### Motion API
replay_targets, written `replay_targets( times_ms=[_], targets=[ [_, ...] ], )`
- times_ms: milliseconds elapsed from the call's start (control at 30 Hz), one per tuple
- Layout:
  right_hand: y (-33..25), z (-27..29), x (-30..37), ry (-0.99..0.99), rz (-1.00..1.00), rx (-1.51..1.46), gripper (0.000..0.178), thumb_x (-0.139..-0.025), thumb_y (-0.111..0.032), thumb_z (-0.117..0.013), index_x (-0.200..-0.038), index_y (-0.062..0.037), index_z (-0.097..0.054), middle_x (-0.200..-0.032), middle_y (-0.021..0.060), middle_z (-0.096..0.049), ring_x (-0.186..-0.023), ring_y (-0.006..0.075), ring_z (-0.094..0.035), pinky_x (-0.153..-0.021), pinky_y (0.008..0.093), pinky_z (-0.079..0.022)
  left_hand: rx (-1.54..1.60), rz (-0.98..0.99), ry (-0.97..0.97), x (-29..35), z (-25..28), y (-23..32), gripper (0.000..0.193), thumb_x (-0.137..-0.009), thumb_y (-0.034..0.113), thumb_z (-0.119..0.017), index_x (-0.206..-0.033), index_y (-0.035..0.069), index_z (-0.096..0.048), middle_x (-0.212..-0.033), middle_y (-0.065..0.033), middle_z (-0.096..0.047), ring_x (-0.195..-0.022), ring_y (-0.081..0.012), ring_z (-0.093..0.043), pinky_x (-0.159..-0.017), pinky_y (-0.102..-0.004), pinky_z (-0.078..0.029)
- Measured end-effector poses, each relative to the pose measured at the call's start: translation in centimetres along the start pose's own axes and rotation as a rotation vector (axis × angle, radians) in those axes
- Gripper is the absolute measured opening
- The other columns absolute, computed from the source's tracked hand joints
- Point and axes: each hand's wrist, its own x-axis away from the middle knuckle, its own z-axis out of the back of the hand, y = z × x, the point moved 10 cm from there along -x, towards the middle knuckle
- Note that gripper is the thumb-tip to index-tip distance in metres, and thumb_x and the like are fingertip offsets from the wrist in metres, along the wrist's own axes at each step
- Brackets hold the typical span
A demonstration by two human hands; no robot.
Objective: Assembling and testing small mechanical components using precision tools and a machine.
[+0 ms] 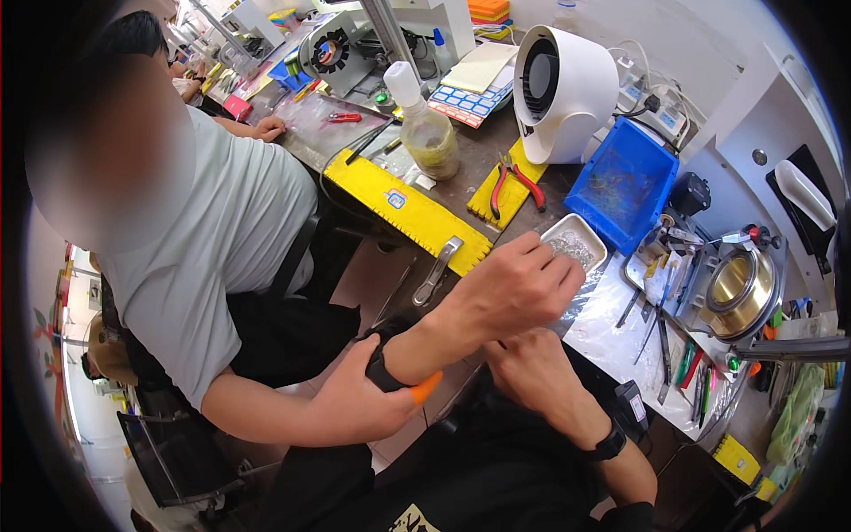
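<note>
Oddly, left hand (523,288) (fisted, holding nothing visible) hovers beside the metal tray (574,244); co-worker's hand (359,399) grips its wrist.

My two hands, one above the other, both curled

My left hand (523,284) is stretched out furthest from me, its back turned up and the fingers (557,277) folded under into a loose fist, knuckles leading. Its forearm runs bare and nearly straight, slanting back down toward my left. My right hand (532,368) sits just beneath and nearer to my body, tucked under the left wrist. Its back faces up too, with the fingers bent down out of sight. The right forearm comes up from the lower edge and angles inward, the wrist slightly flexed. I cannot tell whether either hand has anything closed inside it.
</note>
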Motion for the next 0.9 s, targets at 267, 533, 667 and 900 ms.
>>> replay_targets(
  times_ms=[267,533,667,900],
  targets=[
    [0.3,0.4,0.6,0.125,0.017,-0.010,0.021,-0.073,-0.006,-0.063,-0.092,0.0020,-0.068,-0.084,0.0188,-0.068,-0.083,0.0335,-0.068,-0.072,0.0426,-0.053,0.045,-0.017,-0.026,0.4,-2.3,1.1,0.013,-0.074,0.013,-0.064,-0.086,0.006,-0.063,-0.069,-0.0018,-0.056,-0.064,-0.0157,-0.057,-0.063,-0.0292,-0.045],
    [1.1,0.1,1.4,0.099,-0.016,-0.036,0.021,-0.071,-0.006,-0.065,-0.090,0.0012,-0.067,-0.079,0.0178,-0.067,-0.075,0.0336,-0.068,-0.067,0.0414,-0.054,0.127,-0.051,-0.053,0.5,-4.1,2.5,0.012,-0.076,0.014,-0.064,-0.086,0.007,-0.062,-0.070,-0.0022,-0.058,-0.066,-0.0158,-0.059,-0.064,-0.0297,-0.046],
    [1.0,0.0,1.5,0.104,-0.003,-0.038,0.020,-0.071,-0.006,-0.064,-0.089,0.0011,-0.068,-0.079,0.0178,-0.066,-0.076,0.0334,-0.068,-0.068,0.0413,-0.054,0.151,-0.044,-0.069,0.0,-3.7,2.8,0.011,-0.078,0.014,-0.063,-0.086,0.007,-0.062,-0.072,-0.0024,-0.060,-0.068,-0.0160,-0.060,-0.066,-0.0304,-0.047],
    [1.0,3.0,7.7,0.421,-0.128,0.077,0.019,-0.084,-0.007,-0.065,-0.102,-0.0038,-0.070,-0.083,0.0131,-0.066,-0.078,0.0326,-0.064,-0.073,0.0415,-0.052,-0.032,-0.130,-0.197,-1.6,-2.1,9.5,0.007,-0.073,0.012,-0.061,-0.080,0.008,-0.061,-0.068,-0.0028,-0.055,-0.064,-0.0163,-0.056,-0.065,-0.0297,-0.046]
  ],
)
